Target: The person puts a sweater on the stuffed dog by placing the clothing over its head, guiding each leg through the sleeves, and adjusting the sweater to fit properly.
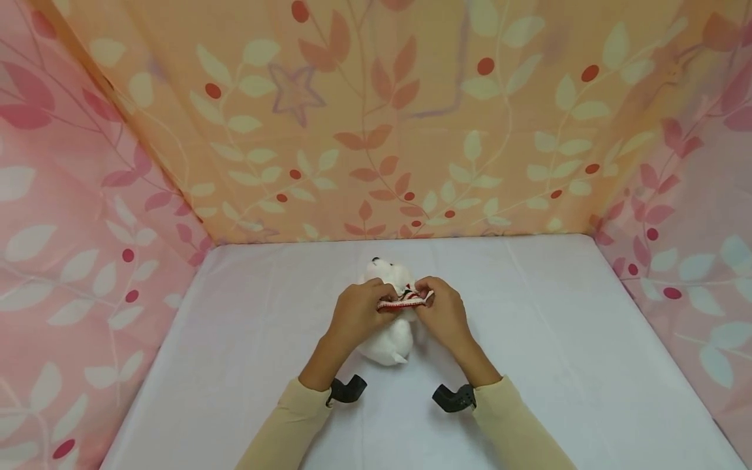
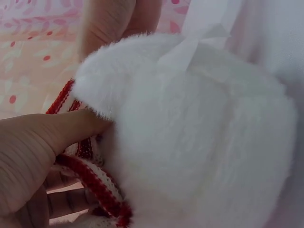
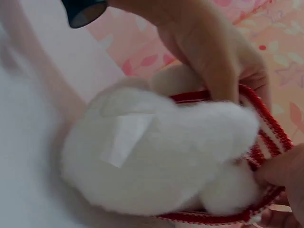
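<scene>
A white plush animal [image 1: 384, 343] stands on the table, its dark nose pointing up and away. Around its upper body is a small knitted garment [image 1: 408, 301], striped red and white with a red edge. My left hand [image 1: 360, 312] grips the garment's edge on one side; in the left wrist view its thumb [image 2: 78, 126] reaches inside the opening against the fur. On the other side, my right hand [image 1: 444, 314] pinches the garment's edge between thumb and fingers. A white fabric tag [image 3: 127, 140] sticks out from the plush's lower back. Some fingertips are hidden by the garment and fur.
A white-covered table [image 1: 558, 339] lies under the plush. Floral cloth walls, orange at the back [image 1: 435, 150] and pink at the sides [image 1: 70, 215], enclose it. Each wrist carries a black camera mount [image 1: 348, 390].
</scene>
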Motion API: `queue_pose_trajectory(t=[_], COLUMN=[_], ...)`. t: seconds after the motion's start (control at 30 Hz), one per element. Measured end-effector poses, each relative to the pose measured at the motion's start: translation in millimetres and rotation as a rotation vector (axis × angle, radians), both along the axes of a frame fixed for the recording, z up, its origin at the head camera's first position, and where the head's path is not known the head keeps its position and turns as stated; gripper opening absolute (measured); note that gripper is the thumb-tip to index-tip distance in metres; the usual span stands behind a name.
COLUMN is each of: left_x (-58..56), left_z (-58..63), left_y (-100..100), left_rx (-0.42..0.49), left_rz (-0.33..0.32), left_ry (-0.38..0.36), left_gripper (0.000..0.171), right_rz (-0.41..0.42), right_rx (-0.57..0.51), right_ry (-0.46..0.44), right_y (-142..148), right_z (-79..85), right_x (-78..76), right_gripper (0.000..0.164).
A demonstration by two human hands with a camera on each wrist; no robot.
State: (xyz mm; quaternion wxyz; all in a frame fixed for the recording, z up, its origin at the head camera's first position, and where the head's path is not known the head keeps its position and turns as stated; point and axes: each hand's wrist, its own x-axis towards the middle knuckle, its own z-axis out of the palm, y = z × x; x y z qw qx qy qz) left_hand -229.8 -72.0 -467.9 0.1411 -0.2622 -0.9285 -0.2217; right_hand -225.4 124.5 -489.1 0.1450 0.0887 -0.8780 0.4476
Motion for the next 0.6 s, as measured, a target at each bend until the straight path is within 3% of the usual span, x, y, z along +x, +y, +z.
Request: queue_pose_trajectory(t=[0.17,0.3,0.6], left_x=[0.3,-1.2,1.0], left_z=[0.3,0.3,3.3], left_y=[-1.8,-1.9,-5.4], left_rx=[-0.015,-0.013,0.016], left_rz=[-0.007,-0.020,-0.061], left_ry=[0.008,0.008,-0.035], left_gripper=[0.029,0.023,0.020], right_rz=[0.127,0.184,0.166], right_rx=[0.039,0.076,-0.006], right_ry=[-0.130,-0.181,-0.253], right_y=[6.3,7.8,10.5], right_z=[10.3,14.5,6.9], right_x=[1.7,2.0,-4.0], right_gripper=[0.042,0.052,0.036])
